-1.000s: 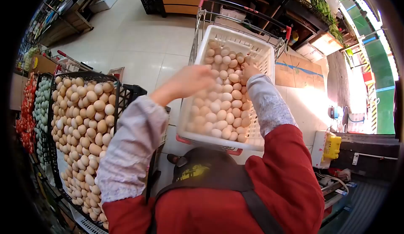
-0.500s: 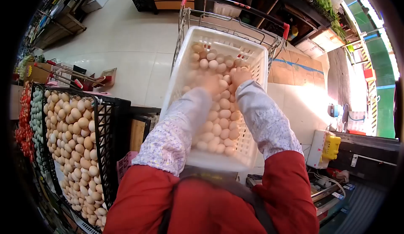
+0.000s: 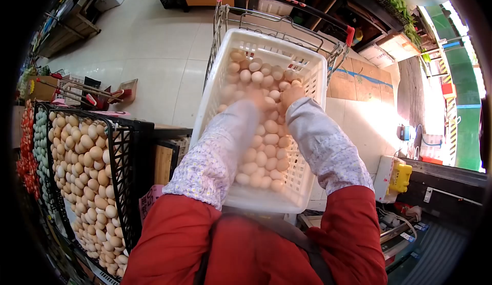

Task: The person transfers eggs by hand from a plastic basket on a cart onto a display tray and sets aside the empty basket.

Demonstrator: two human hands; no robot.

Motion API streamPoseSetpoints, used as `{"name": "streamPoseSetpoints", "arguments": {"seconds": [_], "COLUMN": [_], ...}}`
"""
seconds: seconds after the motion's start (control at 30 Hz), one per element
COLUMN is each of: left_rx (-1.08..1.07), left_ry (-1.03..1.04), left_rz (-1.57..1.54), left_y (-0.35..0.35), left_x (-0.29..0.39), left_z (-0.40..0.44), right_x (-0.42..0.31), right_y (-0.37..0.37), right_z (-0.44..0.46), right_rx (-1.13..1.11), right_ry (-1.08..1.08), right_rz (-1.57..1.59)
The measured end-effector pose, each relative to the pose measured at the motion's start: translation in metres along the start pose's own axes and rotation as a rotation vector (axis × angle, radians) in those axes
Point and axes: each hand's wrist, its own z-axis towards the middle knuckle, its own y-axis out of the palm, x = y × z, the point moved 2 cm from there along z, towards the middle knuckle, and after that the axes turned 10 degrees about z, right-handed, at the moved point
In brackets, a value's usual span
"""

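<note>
A white plastic basket (image 3: 316, 100) holds many pale brown eggs (image 3: 270, 139) in front of me. Both my hands reach down inside it. My left hand (image 3: 254, 99) is over the eggs left of the middle, smeared by motion, so its fingers do not show clearly. Close to the basket's right wall, my right hand (image 3: 291, 96) has its fingers curled round an egg (image 3: 296, 83), which is partly hidden. Pale patterned sleeve covers reach from my wrists up over the red sleeves. Eggs under my palms are hidden.
The basket rests on a metal shopping cart (image 3: 281, 25) with a dark handle. To the left stands a black crate (image 3: 119, 167) heaped with eggs. Flat cardboard (image 3: 361, 80) lies on the floor at right. A white-and-yellow box (image 3: 392, 180) sits at the lower right.
My left hand is blurred in both frames and stays over the same area of eggs. My right hand has hardly moved. The whole view has shifted slightly.
</note>
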Motion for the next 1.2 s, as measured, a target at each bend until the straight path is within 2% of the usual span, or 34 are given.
{"name": "streamPoseSetpoints", "arguments": {"seconds": [0.07,0.13,0.17,0.23,0.3,0.33,0.37,0.4,0.43,0.53,0.6,0.73,0.8,0.87,0.9,0.97,1.03,1.07,1.1,1.13,1.17,1.2], "left_rx": [0.006,0.011,-0.057,-0.125,-0.138,-0.203,-0.266,-0.232,-0.224,-0.085,-0.038,0.319,0.551,0.761,0.924,1.026,1.151,1.175,1.178,1.175,1.187,1.207], "left_ry": [0.039,0.075,0.108,0.132,0.331,0.27,0.209,0.151,0.146,0.277,0.32,0.341,0.156,0.011,-0.081,-0.258,-0.531,-0.546,-0.649,-0.742,-0.744,-0.855], "left_rz": [-0.054,-0.106,-0.151,-0.197,-0.67,-0.795,-0.918,-0.893,-0.896,-0.943,-1.274,-1.264,-1.128,-1.065,-0.995,-0.9,-0.637,-0.643,-0.5,-0.348,-0.354,-0.293], "left_y": [0.006,0.0,-0.008,-0.027,-0.047,-0.067,-0.083,-0.076,-0.096,-0.15,-0.172,-0.196,-0.204,-0.201,-0.19,-0.183,-0.158,-0.148,-0.138,-0.127,-0.117,-0.105], "left_x": [-0.004,-0.004,-0.002,0.003,0.011,0.014,0.012,-0.004,-0.002,-0.017,-0.05,-0.116,-0.148,-0.191,-0.211,-0.258,-0.314,-0.341,-0.366,-0.393,-0.42,-0.448], "left_z": [0.005,0.001,-0.005,-0.019,-0.038,-0.062,-0.084,-0.069,-0.094,-0.169,-0.218,-0.33,-0.397,-0.459,-0.505,-0.551,-0.604,-0.631,-0.658,-0.682,-0.703,-0.724], "right_x": [0.0,-0.012,-0.009,0.004,0.011,0.018,0.013,0.007,0.002,-0.014,-0.029,-0.04,-0.026,-0.052,-0.08,-0.135,-0.195,-0.231,-0.27,-0.308,-0.345,-0.38], "right_y": [-0.018,-0.057,-0.047,-0.031,-0.029,-0.022,-0.025,-0.031,-0.034,-0.039,-0.042,-0.045,-0.039,-0.096,-0.117,-0.17,-0.199,-0.213,-0.226,-0.232,-0.237,-0.239], "right_z": [-0.012,-0.041,-0.036,-0.025,-0.023,-0.004,-0.001,-0.007,-0.007,-0.016,-0.026,-0.048,-0.038,-0.075,-0.051,-0.08,-0.089,-0.1,-0.114,-0.127,-0.132,-0.141], "right_rx": [-0.075,-0.133,-0.136,0.047,0.173,-0.05,-0.133,-0.179,-0.215,-0.34,-0.447,-0.645,-0.688,-0.602,-0.582,-0.472,-0.514,-0.549,-0.559,-0.619,-0.717,-0.714], "right_ry": [0.088,-0.069,-0.074,-0.051,-0.053,-0.21,-0.26,-0.265,-0.269,-0.254,-0.228,-0.182,-0.222,-0.482,-0.528,-0.681,-0.731,-0.755,-0.805,-0.862,-0.961,-0.925], "right_rz": [0.245,-0.014,-0.014,0.167,0.278,0.432,0.503,0.575,0.646,0.932,1.189,1.693,1.88,1.89,1.83,1.728,1.618,1.604,1.528,1.474,1.376,1.343]}}
